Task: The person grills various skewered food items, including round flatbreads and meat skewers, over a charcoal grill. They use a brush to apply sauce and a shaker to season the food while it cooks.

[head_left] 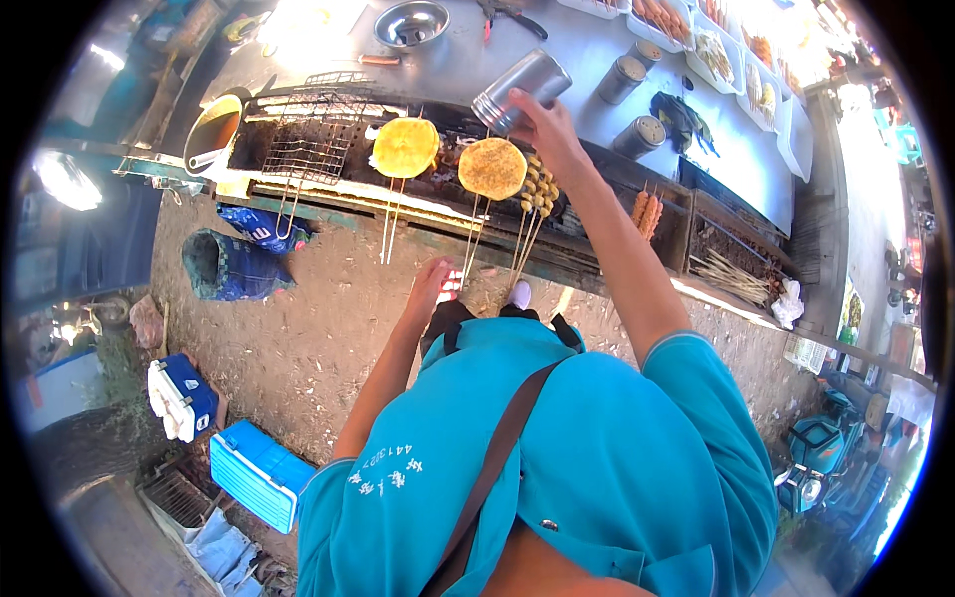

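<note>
My right hand grips a metal shaker, tilted with its lower end towards the grill. Below that end lies a round flatbread on two sticks, its top specked with seasoning. Just right of it, skewers of small yellow-brown pieces rest over the grill. A plainer yellow flatbread, also on two sticks, lies to the left. My left hand hangs in front of the grill, close to the stick ends of the seasoned bread; whether its fingers touch them is unclear.
A wire grilling basket covers the grill's left part, beside a pot of brown liquid. More shakers, a steel bowl and trays of skewers stand on the metal table. Reddish skewers lie on the grill's right.
</note>
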Action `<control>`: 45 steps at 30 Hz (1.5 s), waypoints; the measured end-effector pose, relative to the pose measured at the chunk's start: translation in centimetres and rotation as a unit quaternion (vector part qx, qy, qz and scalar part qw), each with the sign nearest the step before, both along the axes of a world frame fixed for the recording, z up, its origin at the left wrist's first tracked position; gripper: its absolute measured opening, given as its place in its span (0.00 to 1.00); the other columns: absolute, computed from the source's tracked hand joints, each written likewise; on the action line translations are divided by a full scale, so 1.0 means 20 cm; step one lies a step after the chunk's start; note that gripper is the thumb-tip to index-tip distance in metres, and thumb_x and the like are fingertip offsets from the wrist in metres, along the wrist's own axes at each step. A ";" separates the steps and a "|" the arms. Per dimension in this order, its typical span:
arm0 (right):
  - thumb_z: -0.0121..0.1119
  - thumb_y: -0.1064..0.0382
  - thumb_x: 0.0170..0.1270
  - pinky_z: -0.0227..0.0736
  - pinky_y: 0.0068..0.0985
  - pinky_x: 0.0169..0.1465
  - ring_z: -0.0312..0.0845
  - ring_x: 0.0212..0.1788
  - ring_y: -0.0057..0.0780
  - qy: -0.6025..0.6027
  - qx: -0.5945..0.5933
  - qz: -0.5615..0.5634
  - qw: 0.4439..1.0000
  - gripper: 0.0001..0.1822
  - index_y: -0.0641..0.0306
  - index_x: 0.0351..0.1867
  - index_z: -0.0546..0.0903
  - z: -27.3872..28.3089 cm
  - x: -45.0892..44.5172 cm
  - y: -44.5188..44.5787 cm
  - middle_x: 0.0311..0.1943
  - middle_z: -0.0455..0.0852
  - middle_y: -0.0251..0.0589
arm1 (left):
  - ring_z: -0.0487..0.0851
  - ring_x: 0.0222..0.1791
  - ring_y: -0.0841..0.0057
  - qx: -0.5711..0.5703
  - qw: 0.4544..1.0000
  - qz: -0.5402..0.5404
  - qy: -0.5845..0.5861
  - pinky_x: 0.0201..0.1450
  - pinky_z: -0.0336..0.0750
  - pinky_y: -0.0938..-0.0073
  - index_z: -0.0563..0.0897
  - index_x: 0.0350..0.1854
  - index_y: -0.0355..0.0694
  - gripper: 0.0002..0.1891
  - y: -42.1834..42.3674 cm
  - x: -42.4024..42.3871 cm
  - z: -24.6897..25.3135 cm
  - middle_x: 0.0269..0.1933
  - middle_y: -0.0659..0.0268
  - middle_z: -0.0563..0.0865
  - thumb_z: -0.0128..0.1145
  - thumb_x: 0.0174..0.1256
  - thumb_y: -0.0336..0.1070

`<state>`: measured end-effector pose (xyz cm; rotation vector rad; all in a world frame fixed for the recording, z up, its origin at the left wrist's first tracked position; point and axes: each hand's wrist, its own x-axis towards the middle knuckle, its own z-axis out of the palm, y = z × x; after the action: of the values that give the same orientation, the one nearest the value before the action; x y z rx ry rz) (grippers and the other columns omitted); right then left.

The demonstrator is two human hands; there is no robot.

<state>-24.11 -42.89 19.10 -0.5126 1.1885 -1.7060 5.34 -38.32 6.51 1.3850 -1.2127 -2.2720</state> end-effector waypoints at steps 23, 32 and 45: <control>0.59 0.50 0.55 0.76 0.31 0.46 0.75 0.43 0.28 -0.034 0.027 -0.013 0.999 0.29 0.69 0.50 0.67 0.11 -0.10 0.38 0.42 0.75 0.42 | 0.71 0.16 0.79 -0.423 0.903 0.032 -0.067 0.18 0.65 0.80 0.73 0.47 0.37 0.12 -0.46 0.09 0.31 0.22 0.66 0.75 0.42 0.67 0.36; 0.57 0.48 0.57 0.75 0.27 0.43 0.75 0.43 0.25 -0.016 0.026 -0.016 0.999 0.27 0.66 0.51 0.67 0.06 -0.05 0.25 0.41 0.76 0.41 | 0.54 0.10 0.92 -0.026 0.991 0.106 0.083 0.10 0.47 0.89 0.74 0.45 0.39 0.11 -0.45 0.09 0.25 0.19 0.75 0.67 0.40 0.69 0.36; 0.62 0.50 0.53 0.73 0.24 0.44 0.74 0.41 0.23 0.019 0.023 -0.057 0.998 0.28 0.68 0.47 0.67 0.00 -0.01 0.05 0.40 0.76 0.39 | 0.78 0.27 0.81 0.034 0.981 0.190 0.029 0.26 0.74 0.80 0.69 0.56 0.43 0.26 -0.35 0.21 -0.13 0.37 0.62 0.82 0.37 0.66 0.57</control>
<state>-24.21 -41.84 19.10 -0.4573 1.3035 -1.7680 9.48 -45.36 3.93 1.4214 -0.7777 -2.0823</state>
